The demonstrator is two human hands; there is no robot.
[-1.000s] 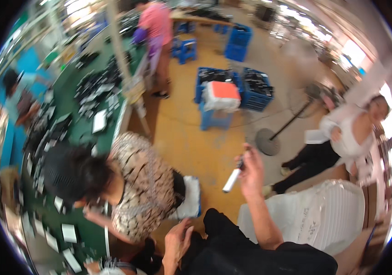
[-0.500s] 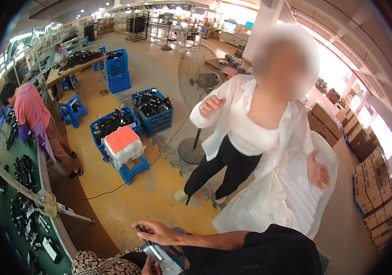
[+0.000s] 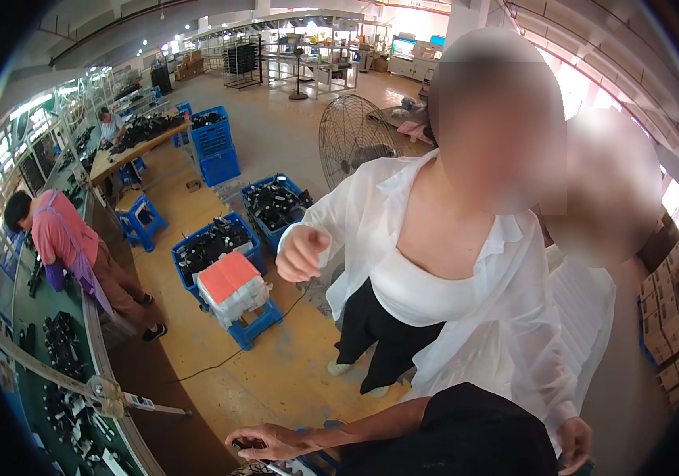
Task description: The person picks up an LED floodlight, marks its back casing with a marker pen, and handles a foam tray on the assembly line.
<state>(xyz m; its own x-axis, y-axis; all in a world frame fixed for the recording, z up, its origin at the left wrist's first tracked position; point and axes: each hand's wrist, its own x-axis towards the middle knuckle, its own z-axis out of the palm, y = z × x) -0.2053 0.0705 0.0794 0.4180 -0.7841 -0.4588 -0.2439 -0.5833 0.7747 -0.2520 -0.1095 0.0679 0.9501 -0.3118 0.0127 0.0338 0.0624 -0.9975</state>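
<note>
From the lower right my right arm reaches across in a black sleeve. Its hand [image 3: 272, 441] is closed on a slim tool [image 3: 274, 468] with a dark end and a pale, metal-looking shaft; its exact kind is hard to make out. Below this hand the picture ends, so what the shaft touches is hidden. My left hand is out of the picture. Just beyond my arm, part of a blue stool [image 3: 324, 462] shows.
A person in a white shirt [image 3: 466, 309] stands close in front. At left runs a green work line [image 3: 129, 444] with black parts; a person in pink [image 3: 66, 230] bends over it. Blue crates [image 3: 256, 258] of black parts, a wrapped white bundle [image 3: 240, 301] and a fan [image 3: 355, 135] stand beyond.
The view has shifted, and the person in white is nearer, one hand lowered. My right hand sits lower in the picture, fingers curled round the tool. My left hand has dropped from sight.
</note>
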